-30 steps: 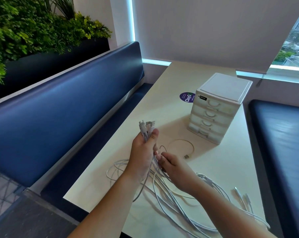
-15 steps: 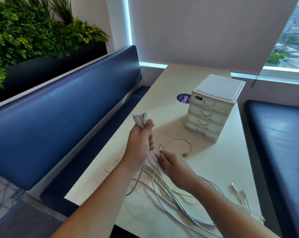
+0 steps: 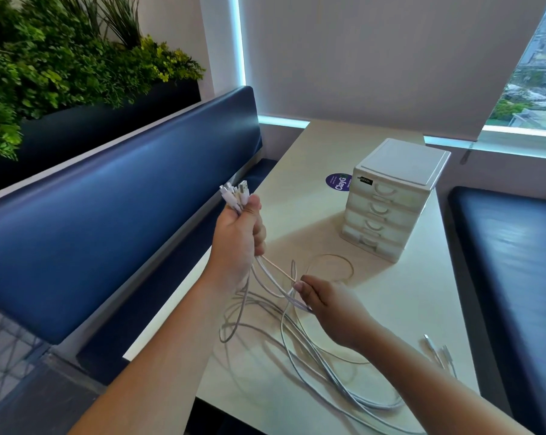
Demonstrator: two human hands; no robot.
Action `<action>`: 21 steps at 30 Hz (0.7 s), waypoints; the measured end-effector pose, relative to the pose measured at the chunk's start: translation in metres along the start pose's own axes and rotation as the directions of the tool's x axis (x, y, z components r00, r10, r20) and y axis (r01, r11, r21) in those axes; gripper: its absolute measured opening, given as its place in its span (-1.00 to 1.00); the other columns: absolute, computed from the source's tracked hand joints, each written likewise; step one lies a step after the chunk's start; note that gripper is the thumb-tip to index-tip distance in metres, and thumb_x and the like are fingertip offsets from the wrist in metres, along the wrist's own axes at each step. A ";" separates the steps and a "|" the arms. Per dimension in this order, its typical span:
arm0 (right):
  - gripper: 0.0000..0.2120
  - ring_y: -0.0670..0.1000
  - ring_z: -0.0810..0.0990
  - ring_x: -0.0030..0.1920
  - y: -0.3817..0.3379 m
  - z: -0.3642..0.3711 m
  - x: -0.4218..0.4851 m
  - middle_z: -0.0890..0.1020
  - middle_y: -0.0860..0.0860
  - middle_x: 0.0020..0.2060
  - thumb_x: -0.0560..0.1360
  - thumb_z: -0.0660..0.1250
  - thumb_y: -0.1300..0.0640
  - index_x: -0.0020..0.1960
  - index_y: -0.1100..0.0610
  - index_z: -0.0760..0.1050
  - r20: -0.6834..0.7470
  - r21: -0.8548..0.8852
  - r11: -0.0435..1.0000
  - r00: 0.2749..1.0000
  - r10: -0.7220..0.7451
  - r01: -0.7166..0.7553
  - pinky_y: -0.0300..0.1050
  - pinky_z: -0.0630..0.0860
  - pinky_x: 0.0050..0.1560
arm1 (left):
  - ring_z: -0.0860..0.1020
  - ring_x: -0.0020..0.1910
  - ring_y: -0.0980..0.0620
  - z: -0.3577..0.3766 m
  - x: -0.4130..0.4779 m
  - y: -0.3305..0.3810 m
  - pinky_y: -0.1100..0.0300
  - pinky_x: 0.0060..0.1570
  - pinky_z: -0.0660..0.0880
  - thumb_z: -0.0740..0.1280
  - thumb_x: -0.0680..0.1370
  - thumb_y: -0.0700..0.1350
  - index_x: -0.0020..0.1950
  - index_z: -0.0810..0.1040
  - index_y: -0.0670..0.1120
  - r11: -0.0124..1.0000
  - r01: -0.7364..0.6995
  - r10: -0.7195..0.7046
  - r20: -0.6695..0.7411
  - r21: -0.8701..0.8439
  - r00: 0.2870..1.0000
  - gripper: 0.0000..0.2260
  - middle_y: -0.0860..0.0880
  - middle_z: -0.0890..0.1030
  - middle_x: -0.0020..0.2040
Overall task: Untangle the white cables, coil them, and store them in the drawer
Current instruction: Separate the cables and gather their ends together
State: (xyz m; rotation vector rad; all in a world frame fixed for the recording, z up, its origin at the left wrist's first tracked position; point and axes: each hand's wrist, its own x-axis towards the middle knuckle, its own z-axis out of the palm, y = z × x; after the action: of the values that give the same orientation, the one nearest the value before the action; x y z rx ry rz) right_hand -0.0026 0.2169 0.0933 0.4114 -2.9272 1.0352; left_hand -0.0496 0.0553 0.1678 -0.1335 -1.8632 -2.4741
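Tabletop (image 3: pixel 297 202) drawer unit (image 3: pixel 387 211) seems shut; left hand (image 3: pixel 237 243), right hand (image 3: pixel 328 306) grip cables (image 3: pixel 270 274).

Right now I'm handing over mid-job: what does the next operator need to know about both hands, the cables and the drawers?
Left hand: grip round a bunch of plug ends, raised over the table.
Right hand: pinches strands just below the left.
Cables: the rest trails in a tangle on the table.
Drawer unit: at the table's far side, drawers look shut.
Done: one set of ends gathered.
Left: untangle, coil, open a drawer, store.
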 end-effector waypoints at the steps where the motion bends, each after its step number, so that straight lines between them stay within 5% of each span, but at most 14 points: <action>1: -0.63 0.01 0.33 -0.39 0.001 -0.002 0.002 0.36 -0.07 -0.51 0.62 0.05 -0.09 -0.35 -0.07 0.21 -0.003 -0.001 1.000 1.000 -0.017 0.017 -0.03 0.27 -0.27 | 0.11 -0.51 0.15 0.001 -0.001 0.002 0.30 -0.55 0.14 0.14 0.68 -0.07 -0.20 0.24 -0.05 1.000 -0.009 0.009 0.004 -0.006 1.000 -0.74 0.08 0.19 -0.46; 17: -0.57 -0.13 0.34 -0.42 0.080 -0.030 0.005 0.43 -0.18 -0.47 0.56 0.05 -0.26 -0.28 0.04 0.35 -0.035 0.105 0.993 0.998 0.053 -0.049 -0.10 0.34 -0.28 | 0.09 -0.52 0.15 -0.017 0.025 0.071 0.31 -0.56 0.11 0.10 0.70 -0.07 -0.19 0.25 -0.03 0.948 -0.266 0.236 -0.175 -0.177 0.956 -0.74 0.11 0.16 -0.48; 21: -0.63 -0.15 0.39 -0.41 0.085 -0.043 0.013 0.48 -0.18 -0.48 0.60 0.09 -0.08 -0.36 -0.01 0.29 -0.019 0.015 0.998 0.998 0.065 -0.065 -0.09 0.35 -0.27 | 0.08 -0.52 0.15 -0.022 0.029 0.066 0.31 -0.57 0.10 0.12 0.70 -0.06 -0.19 0.26 -0.02 0.967 -0.225 0.202 -0.179 -0.120 0.963 -0.74 0.11 0.16 -0.48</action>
State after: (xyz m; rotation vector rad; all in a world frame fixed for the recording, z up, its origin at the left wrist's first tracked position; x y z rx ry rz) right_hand -0.0402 0.3040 0.0756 0.3066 -2.9356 1.0621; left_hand -0.0734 0.0163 0.2274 -0.1227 -1.5252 -2.3847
